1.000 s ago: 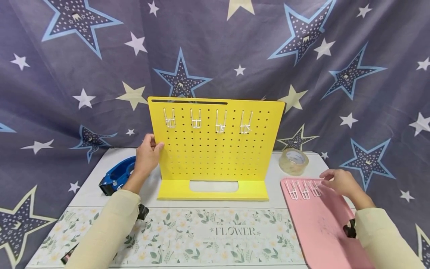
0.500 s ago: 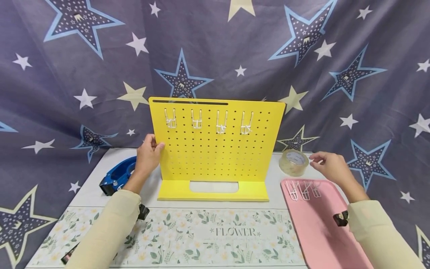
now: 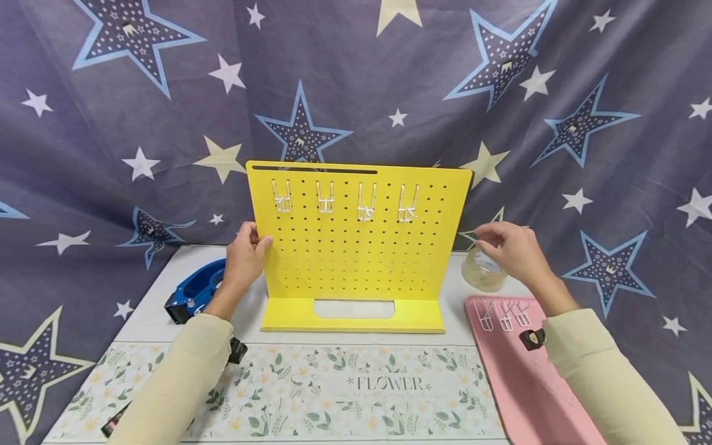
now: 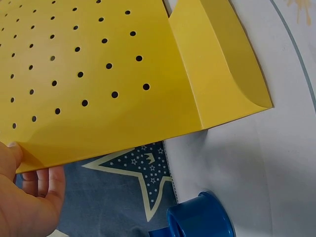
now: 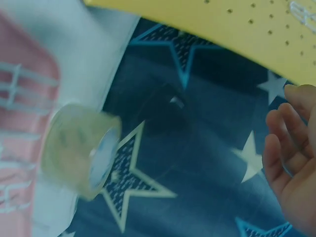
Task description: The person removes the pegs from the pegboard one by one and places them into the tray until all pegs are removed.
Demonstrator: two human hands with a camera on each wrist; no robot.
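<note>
Left hand (image 3: 245,256) is gripping the left edge of the yellow board (image 3: 358,232), thumb lying on the front, fingers tucking behind. Board is standing upright mid-table, long axis running left to right, ledge facing the person. Four white wire hooks (image 3: 365,213) are hanging in a row near its top, long axes running up and down; bare holes are showing right of the last one and all below.

Right hand (image 3: 514,250) is hovering off the board's right edge, fingers bending, fingertips pointing left toward it. Other fingers are sitting slightly apart in the right wrist view; can't tell whether thumb and index are pinching anything, tips not showing well enough.

Key relation: the board's right end is lying to the left of the right fingertips, near but apparently not touching, and the hook row is sitting higher than those tips. Right hand is clearly the nearer one to that end; left is staying at the opposite edge.

Three loose hooks (image 3: 505,321) are lying side by side at the far end of the pink tray (image 3: 528,383), below the right hand, long axes running roughly front to back. Tape roll (image 3: 479,275) is sitting behind the tray, partly hidden by the right hand. Blue tape dispenser (image 3: 191,285) is resting beyond the left forearm.
</note>
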